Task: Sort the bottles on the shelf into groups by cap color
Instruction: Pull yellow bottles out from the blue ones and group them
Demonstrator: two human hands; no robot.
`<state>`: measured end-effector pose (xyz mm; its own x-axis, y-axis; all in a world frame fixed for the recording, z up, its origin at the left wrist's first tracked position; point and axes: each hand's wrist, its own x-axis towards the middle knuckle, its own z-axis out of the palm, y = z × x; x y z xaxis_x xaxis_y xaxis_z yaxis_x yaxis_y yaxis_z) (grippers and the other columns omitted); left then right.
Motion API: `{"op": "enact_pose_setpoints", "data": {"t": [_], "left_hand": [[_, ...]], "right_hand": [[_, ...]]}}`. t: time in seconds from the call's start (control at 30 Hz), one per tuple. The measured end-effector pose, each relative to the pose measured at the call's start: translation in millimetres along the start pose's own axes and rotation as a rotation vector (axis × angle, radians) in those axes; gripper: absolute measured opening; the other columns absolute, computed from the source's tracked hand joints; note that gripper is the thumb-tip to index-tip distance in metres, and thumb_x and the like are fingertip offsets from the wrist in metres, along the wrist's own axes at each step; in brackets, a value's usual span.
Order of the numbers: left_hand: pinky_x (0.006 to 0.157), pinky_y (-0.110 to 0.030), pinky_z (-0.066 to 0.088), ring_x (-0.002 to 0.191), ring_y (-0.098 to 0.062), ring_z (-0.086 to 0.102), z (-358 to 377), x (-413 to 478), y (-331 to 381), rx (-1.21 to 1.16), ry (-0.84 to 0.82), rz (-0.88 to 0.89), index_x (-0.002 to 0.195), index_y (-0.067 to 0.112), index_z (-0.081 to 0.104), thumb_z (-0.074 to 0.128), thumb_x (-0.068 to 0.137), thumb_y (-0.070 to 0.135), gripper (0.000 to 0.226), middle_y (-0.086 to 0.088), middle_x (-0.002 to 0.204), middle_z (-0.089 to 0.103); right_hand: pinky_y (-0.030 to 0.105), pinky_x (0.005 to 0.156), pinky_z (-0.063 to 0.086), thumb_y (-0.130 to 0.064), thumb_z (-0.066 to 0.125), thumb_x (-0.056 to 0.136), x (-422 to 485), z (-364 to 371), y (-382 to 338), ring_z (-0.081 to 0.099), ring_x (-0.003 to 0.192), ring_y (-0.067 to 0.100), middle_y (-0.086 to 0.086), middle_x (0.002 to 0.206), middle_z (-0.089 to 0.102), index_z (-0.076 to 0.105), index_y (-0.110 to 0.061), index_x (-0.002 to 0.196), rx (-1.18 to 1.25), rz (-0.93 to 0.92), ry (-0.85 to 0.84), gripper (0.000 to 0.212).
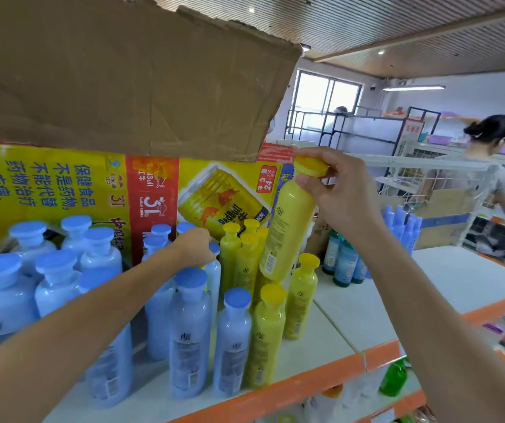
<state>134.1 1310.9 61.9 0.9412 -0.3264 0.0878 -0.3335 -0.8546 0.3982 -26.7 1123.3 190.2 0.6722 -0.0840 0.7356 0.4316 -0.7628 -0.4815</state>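
Observation:
My right hand grips a yellow-capped yellow bottle by its neck and holds it tilted in the air above the yellow group. Several yellow-capped bottles stand on the white shelf, right of centre. Blue-capped pale blue bottles fill the left and middle. My left hand reaches in among them and closes over the top of a blue-capped bottle at the edge of the yellow group; its cap is mostly hidden.
A yellow and red printed carton backs the shelf, with a torn brown cardboard flap hanging above. Teal-capped bottles stand further right. The shelf has an orange front edge. A person works at the far right.

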Motion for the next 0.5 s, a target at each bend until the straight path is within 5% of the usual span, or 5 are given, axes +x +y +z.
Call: {"op": "enact_pose_setpoints", "data": {"t": [0.13, 0.33, 0.5], "left_hand": [[0.052, -0.025, 0.023, 0.058, -0.013, 0.03, -0.9, 0.8, -1.9, 0.004, 0.002, 0.031, 0.074, 0.013, 0.038, 0.058, 0.085, 0.016, 0.022, 0.001, 0.066, 0.033], [0.053, -0.025, 0.026, 0.06, -0.015, 0.036, -3.1, -1.9, -0.4, 0.004, 0.001, 0.059, 0.088, 0.006, 0.047, 0.057, 0.088, 0.025, 0.021, -0.003, 0.068, 0.039], [0.08, -0.03, 0.041, 0.103, -0.027, 0.054, -7.4, -4.7, 0.5, -0.014, -0.036, 0.085, 0.127, 0.008, 0.047, 0.056, 0.09, 0.026, 0.042, -0.013, 0.122, 0.053]], "right_hand": [[0.045, 0.081, 0.051, -0.027, 0.067, 0.082, 3.5, 11.5, 17.6, 0.06, 0.085, 0.016, -0.009, 0.099, 0.066, 0.063, -0.038, 0.107, -0.053, 0.048, -0.013, 0.027], [0.043, 0.081, 0.051, -0.024, 0.066, 0.083, 3.6, 31.9, 41.0, 0.058, 0.083, 0.013, -0.011, 0.102, 0.064, 0.061, -0.034, 0.11, -0.088, 0.077, -0.11, 0.029], [0.04, 0.081, 0.05, -0.018, 0.065, 0.084, -1.5, 53.9, 68.6, 0.059, 0.089, 0.02, 0.001, 0.107, 0.063, 0.059, -0.026, 0.111, -0.099, 0.118, -0.293, 0.028]]}}
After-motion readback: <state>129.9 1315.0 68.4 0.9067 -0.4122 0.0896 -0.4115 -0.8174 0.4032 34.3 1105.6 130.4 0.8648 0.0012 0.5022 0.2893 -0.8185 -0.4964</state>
